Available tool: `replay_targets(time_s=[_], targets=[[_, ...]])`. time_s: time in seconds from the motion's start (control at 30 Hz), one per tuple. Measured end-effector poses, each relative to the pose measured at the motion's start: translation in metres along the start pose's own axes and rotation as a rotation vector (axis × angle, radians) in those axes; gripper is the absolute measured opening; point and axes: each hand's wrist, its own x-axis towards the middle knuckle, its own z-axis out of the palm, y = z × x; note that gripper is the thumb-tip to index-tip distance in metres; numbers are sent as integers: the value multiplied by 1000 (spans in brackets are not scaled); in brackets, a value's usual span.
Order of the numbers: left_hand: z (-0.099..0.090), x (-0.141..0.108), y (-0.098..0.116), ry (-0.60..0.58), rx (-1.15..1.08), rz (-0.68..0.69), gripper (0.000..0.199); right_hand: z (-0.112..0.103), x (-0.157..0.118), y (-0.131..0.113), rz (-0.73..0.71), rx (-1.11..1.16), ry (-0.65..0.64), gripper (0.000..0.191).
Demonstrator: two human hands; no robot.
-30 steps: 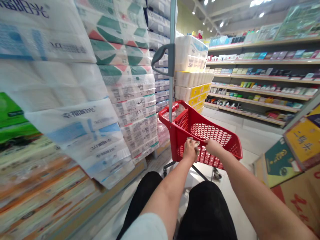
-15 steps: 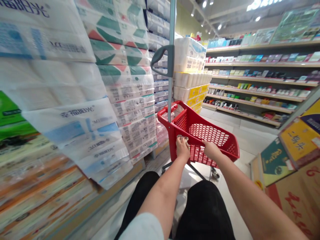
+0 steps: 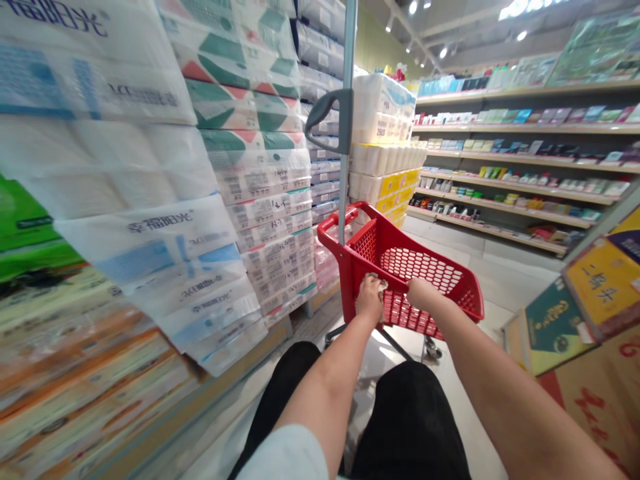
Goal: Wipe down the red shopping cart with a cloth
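A red plastic shopping cart [image 3: 387, 272] with mesh sides stands in front of my knees, its side toward me. My left hand [image 3: 370, 300] presses a crumpled, light-coloured cloth [image 3: 383, 287] against the cart's near side panel, just below the rim. To its right, my right hand [image 3: 423, 294] is closed around the near rim. A grey pole [image 3: 345, 193] with a grey loop handle [image 3: 329, 122] rises at the cart's left end.
Stacked packs of toilet paper [image 3: 165, 233] and tissue packs [image 3: 270, 173] line the left side. Printed cartons [image 3: 555, 327] stand close on the right. Behind the cart are more paper packs [image 3: 383, 113] and long shelves [image 3: 520, 160] of small boxed goods.
My left hand has moved slightly to the right along the side panel with the cloth. My right hand keeps its hold on the rim. The view has shifted a little.
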Motion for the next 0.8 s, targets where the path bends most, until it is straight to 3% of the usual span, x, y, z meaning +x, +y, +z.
replay_targets(time_s=[0.07, 0.17, 0.3, 0.47, 0.6, 0.73, 0.8], targets=[[1, -1, 0, 25, -5, -48, 36, -3, 0, -2, 5, -31, -29, 23], [2, -2, 3, -46, -18, -115, 33, -5, -3, -3, -4, -60, -48, 24], [3, -2, 10, 70, -47, -5, 39, -1, -8, 0, -20, -69, -44, 26], [3, -4, 12, -101, -40, -14, 33, 3, -10, 4, -44, -56, -18, 28], [-1, -2, 15, 96, -81, -45, 40, 2, -10, 5, -46, -48, -23, 30], [-8, 5, 19, -3, -89, -129, 44, 1, -12, 5, -57, -39, -23, 31], [-12, 11, 21, 20, -112, -129, 39, 1, -13, 5, -63, -27, -14, 33]])
